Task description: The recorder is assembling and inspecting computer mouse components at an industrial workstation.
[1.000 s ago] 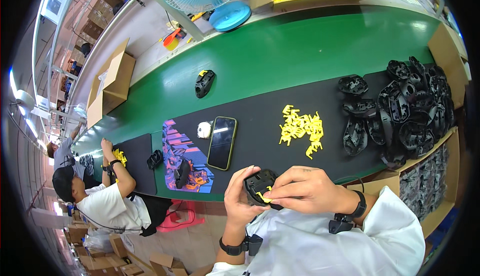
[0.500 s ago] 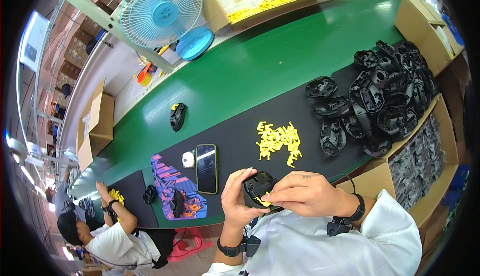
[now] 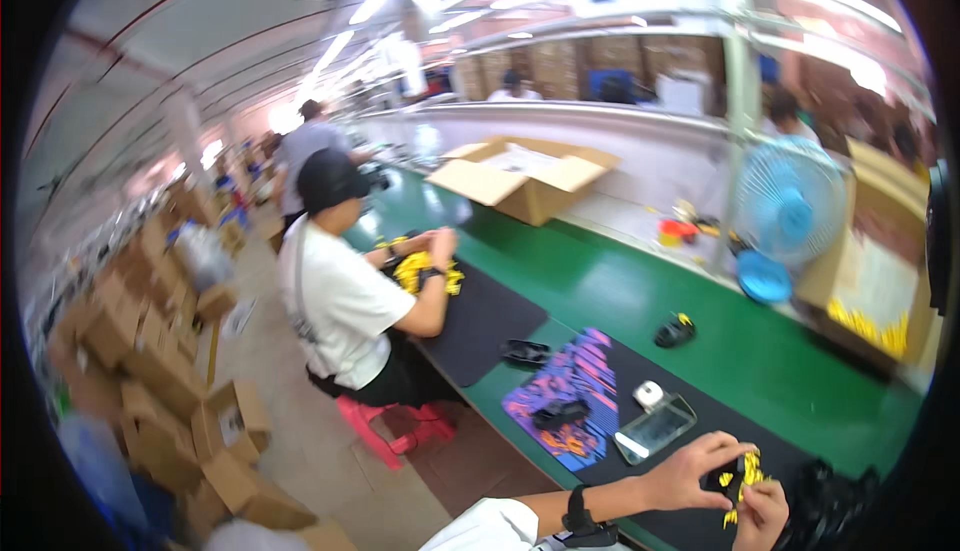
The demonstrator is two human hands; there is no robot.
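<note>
At the lower right, my left hand (image 3: 690,478) is closed around the edge of a black mouse shell (image 3: 729,478), thumb below and fingers above. My right hand (image 3: 762,518) is closed at the shell's other side, its fingertips on the rim. Motion blur hides the yellow plastic part within the shell. Just behind it lie several loose yellow plastic pieces (image 3: 753,463), partly covered by my hands. A dark heap of mouse shells (image 3: 835,501) sits to the right of my hands.
A phone (image 3: 655,429), a small white object (image 3: 648,394) and a patterned mat (image 3: 560,391) lie left of my hands. A single mouse shell (image 3: 675,331) rests on the green table. A blue fan (image 3: 790,206) stands behind. A co-worker (image 3: 340,281) sits at the left with yellow pieces.
The view has swung to the left and up, so my hands now appear at the lower right. The mouse shell is still between them. The co-worker and the aisle boxes show more fully.
</note>
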